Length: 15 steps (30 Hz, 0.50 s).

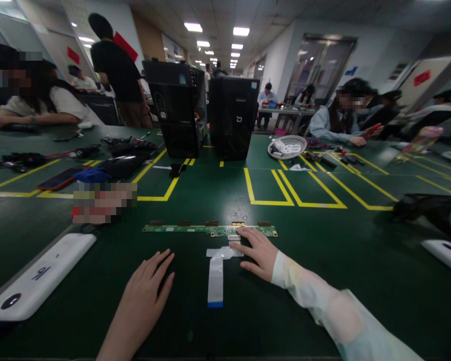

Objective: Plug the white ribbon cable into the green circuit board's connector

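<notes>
Here the right hand [262, 253] touches flat, folded cable [215, 281].

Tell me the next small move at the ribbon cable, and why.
Perhaps bring the left hand over to steady the green circuit board: the left hand holds nothing, while the right hand has fingers at both the board and the white ribbon cable. I cannot tell whether cable and board are joined.
</notes>
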{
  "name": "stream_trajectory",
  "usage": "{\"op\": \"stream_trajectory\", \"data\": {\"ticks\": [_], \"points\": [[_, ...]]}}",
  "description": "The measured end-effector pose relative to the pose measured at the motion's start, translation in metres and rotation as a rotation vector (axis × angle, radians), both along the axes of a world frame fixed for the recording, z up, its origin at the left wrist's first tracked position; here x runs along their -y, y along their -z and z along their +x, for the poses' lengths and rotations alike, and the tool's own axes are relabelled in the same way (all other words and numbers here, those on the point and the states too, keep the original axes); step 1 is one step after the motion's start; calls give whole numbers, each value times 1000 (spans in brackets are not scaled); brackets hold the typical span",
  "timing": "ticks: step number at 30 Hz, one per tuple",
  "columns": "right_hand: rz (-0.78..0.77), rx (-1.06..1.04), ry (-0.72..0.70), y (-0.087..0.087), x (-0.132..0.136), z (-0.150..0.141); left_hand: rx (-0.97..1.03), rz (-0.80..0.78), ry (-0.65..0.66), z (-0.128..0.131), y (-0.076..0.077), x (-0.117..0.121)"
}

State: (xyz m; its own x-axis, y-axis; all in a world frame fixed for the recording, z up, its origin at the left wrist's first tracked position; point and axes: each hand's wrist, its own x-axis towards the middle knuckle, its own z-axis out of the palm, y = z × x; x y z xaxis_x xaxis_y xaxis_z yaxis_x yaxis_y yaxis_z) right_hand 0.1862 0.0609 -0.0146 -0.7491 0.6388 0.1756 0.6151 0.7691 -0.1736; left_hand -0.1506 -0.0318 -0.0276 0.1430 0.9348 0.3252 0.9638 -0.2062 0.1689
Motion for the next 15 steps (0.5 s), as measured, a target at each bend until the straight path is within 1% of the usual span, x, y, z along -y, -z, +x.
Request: {"op": "stream_trajectory", "data": {"ticks": [5, 8, 11, 15], "points": [[-18, 32, 17, -3, 1, 2, 14, -17, -11, 0, -1, -2], [-30, 35, 8, -5, 6, 10, 22, -5, -9, 1, 0, -3], [-20, 22, 29, -5, 18, 28, 17, 3, -1, 1, 0, -3], [44, -11, 123, 1, 47, 63, 11, 14, 13, 2, 0, -4]]}}
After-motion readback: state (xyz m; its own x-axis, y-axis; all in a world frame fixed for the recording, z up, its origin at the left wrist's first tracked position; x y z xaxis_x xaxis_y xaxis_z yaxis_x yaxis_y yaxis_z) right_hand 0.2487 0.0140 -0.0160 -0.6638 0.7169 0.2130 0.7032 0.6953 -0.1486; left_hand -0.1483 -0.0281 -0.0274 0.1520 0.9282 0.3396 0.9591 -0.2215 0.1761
